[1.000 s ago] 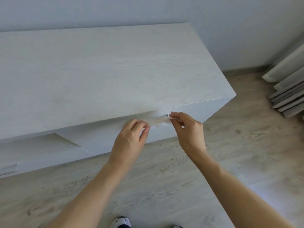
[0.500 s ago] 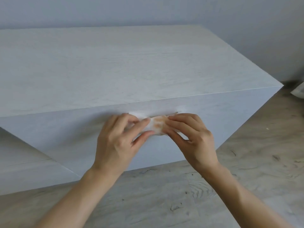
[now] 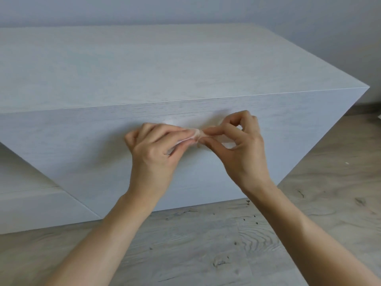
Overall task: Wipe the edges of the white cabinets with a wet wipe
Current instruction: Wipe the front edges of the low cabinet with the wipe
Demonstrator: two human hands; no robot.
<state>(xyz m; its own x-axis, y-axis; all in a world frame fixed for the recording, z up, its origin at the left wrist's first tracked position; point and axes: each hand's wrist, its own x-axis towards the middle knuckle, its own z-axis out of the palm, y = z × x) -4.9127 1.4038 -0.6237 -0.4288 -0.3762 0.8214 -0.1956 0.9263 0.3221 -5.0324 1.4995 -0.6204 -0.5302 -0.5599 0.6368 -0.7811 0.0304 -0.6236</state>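
Shows a left hand [image 3: 152, 149] and a right hand [image 3: 241, 149] raised together in front of a white cabinet [image 3: 144, 69], just below its long top front edge. Both gripping, pinching opposite ends of a small wet wipe [image 3: 195, 135] between thumb and fingertips, with the wipe bunched tight in the middle (a faint brownish smudge there). Likely very light, limp and damp, clinging to skin. Probably tears if tugged hard, so best taken as a folded pad under flat fingertips, clean side out. Cabinet: big box shape, matte pale wood-grain finish, crisp straight edges, sharp right corner. Lower white unit [image 3: 31, 203] stepping out at the left. Pale plank floor [image 3: 206, 244] with dark knots in the near part. Plain wall [image 3: 185, 9] at the far side.
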